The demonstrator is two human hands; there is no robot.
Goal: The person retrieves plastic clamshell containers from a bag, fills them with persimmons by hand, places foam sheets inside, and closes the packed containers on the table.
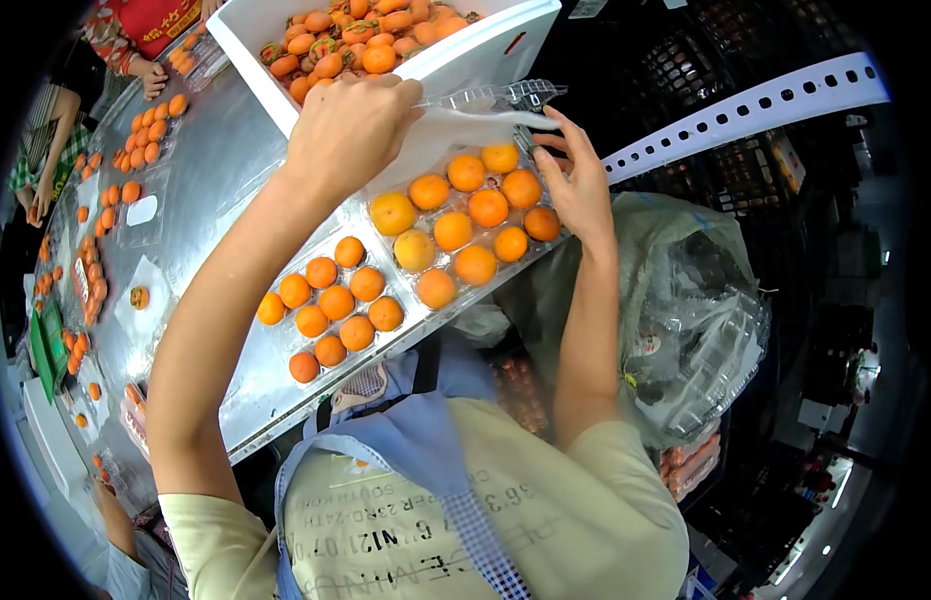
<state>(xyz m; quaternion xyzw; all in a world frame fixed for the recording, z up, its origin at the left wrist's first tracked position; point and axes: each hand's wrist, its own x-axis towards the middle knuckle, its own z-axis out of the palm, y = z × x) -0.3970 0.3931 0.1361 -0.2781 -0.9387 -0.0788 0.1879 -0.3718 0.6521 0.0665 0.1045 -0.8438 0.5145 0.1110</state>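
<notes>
A clear plastic tray (393, 258) of round orange persimmons (487, 208) lies at the table edge in front of me. Above its far side, a thin white sheet (440, 138) is stretched between my hands. My left hand (350, 135) is closed on the sheet's left part, fingers curled under and out of sight. At the sheet's right end my right hand (577, 185) grips it with thumb and fingers, by the tray's far right corner. A clear plastic lid (500, 96) stands up behind the sheet. Left of the tray sit more persimmons (335, 302) in a second tray.
A white foam box (510, 60) full of persimmons stands beyond the tray. Other people's hands (153, 80) show along the table's far left side, near loose fruit (148, 135). A bag of clear plastic containers (690, 340) is at my right. A white perforated strip (755, 115) extends rightward.
</notes>
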